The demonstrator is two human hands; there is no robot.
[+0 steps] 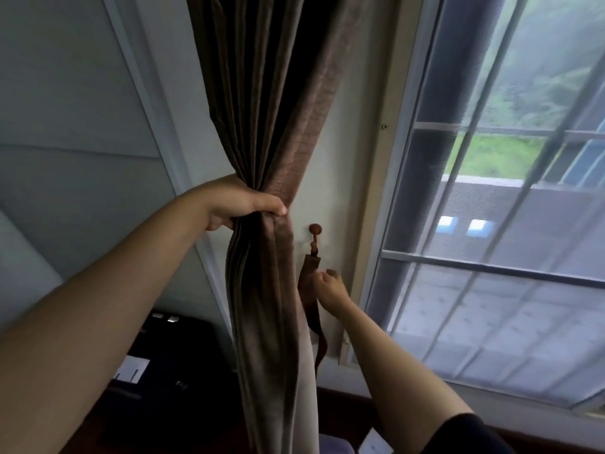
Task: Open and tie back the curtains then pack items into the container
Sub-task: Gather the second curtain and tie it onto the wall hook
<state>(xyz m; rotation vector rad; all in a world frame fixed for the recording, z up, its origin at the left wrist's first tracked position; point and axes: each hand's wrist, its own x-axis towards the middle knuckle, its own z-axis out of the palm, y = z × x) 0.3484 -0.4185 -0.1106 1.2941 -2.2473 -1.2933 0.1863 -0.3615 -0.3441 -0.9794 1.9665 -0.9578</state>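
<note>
A brown curtain hangs gathered into a bunch at the left of the window. My left hand grips the bunch at mid height, fingers curled round the folds. A brown tie-back strap hangs from a round wooden hook on the pale wall strip beside the curtain. My right hand is at the strap just below the hook, fingers curled and pinching its edge. The strap's lower end dangles behind the curtain's edge.
The window with a mesh screen and white bars fills the right side. A dark object with white labels sits low at the left, behind the curtain. Dark wooden sill or floor runs along the bottom.
</note>
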